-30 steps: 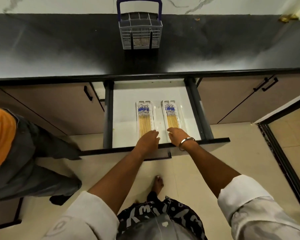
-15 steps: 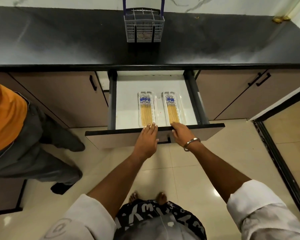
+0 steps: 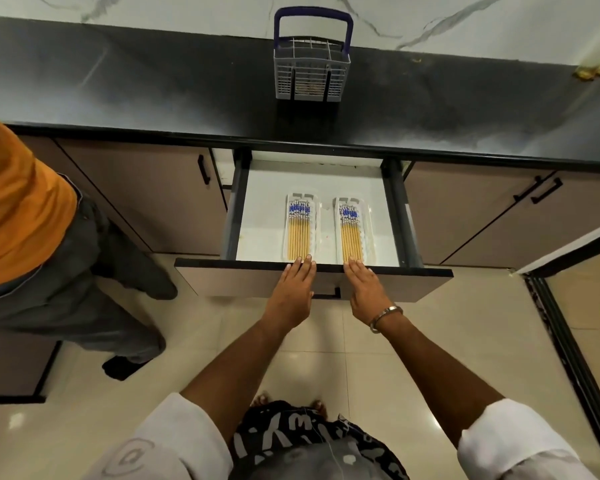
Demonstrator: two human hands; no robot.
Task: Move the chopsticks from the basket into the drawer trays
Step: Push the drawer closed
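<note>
Two trays lie side by side in the open drawer [image 3: 388,216], the left tray [image 3: 301,230] and the right tray [image 3: 353,233], each holding a row of chopsticks with yellow shafts and blue-patterned tops. We record the left chopsticks [image 3: 299,233] and the right chopsticks [image 3: 351,237] as lying flat and parallel, near the drawer's front edge. The basket [image 3: 311,72] stands at the rear edge of the tabletop [image 3: 118,88]; through its mesh we cannot tell whether any chopsticks remain inside.

Our left hand [image 3: 293,292] and right hand [image 3: 368,292] rest flat on the drawer front [image 3: 222,278], fingers straight and holding nothing, fingertips at its top edge.

We judge the transfer largely or wholly done, and the hands placed to push the drawer shut. The chopsticks look light, stiff and smooth, likely to roll or slide; any remaining ones are best pinched as a bundle at mid-shaft. A second person in an orange top [image 3: 18,202] stands at the left.
</note>
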